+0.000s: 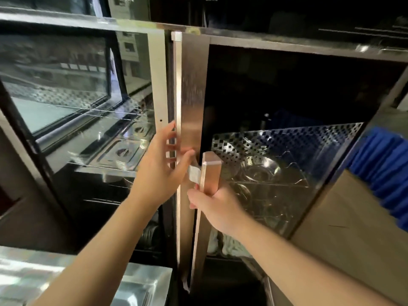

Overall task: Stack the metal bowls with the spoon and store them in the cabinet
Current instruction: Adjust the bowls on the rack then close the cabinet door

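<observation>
nearest the camera, a steel counter (141,283) shows at the lower left, with both forearms reaching past it toward the cabinet (287,44). the right hand (217,208) is wrapped around the copper-coloured door handle (209,173) of the right glass door (276,173), fingers curled shut on the bar; the door stands at an angle, neither fully open nor closed. the left hand (163,164) rests against the left door handle (177,107), fingers (171,138) loosely spread along the bar, thumb touching the metal strip between the two handles, not clamped on anything. behind the right glass, on the perforated shelf (287,140), sit the metal bowls (261,171), nested, so storing looks done; a spoon cannot be made out through the reflections. steel bowls are stiff, light and slick, so they are best lifted by the rim of the lowest bowl with the stack kept level. the door itself seems rigid and fragile in its pane, so the handle is the place to hold. farther left, steel trays (123,151) lie behind the other glass.
</observation>
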### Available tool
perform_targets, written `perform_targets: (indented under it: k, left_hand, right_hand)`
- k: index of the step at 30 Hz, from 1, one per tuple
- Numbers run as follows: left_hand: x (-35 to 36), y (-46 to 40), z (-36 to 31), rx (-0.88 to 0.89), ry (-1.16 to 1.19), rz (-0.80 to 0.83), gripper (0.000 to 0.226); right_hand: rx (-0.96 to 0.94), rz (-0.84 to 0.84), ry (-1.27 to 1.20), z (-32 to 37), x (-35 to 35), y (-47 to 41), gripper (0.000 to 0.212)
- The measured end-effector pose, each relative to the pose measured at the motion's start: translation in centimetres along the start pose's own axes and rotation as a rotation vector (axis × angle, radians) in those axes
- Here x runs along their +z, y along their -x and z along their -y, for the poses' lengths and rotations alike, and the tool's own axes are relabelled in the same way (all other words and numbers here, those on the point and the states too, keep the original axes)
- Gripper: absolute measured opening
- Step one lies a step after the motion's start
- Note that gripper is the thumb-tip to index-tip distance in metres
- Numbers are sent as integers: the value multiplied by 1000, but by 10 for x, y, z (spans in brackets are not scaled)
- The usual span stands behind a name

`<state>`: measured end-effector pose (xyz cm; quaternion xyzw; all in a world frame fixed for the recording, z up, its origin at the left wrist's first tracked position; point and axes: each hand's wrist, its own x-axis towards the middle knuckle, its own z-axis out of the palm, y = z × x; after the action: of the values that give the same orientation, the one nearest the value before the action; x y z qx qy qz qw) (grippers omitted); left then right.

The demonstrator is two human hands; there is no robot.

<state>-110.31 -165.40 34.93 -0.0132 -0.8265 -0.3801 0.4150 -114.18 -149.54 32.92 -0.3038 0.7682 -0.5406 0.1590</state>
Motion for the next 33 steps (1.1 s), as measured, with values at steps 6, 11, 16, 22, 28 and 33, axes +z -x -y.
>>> perform_targets:
  k: [6,11,16,22,28,33]
  left_hand:
    - [-8,-13,99,-39,-400,30,61]
    - [0,-42,155,-97,-679,21,74]
    - [21,-60,177,-106,-775,9,80]
    - [41,-63,193,-121,-815,-69,79]
    - [47,-66,203,-88,-792,-136,74]
    - [53,-68,215,-62,-790,-198,74]
  right_hand:
    - [21,-141,-92,-7,25,-63,24]
    - [-15,-240,-108,-15,36,-105,11]
    - [-65,-270,-117,-20,38,-129,12]
    - [-115,-309,-148,-32,43,-144,19]
    - [-167,-285,-105,-38,40,-160,32]
    - [-243,-320,-55,-39,43,-176,42]
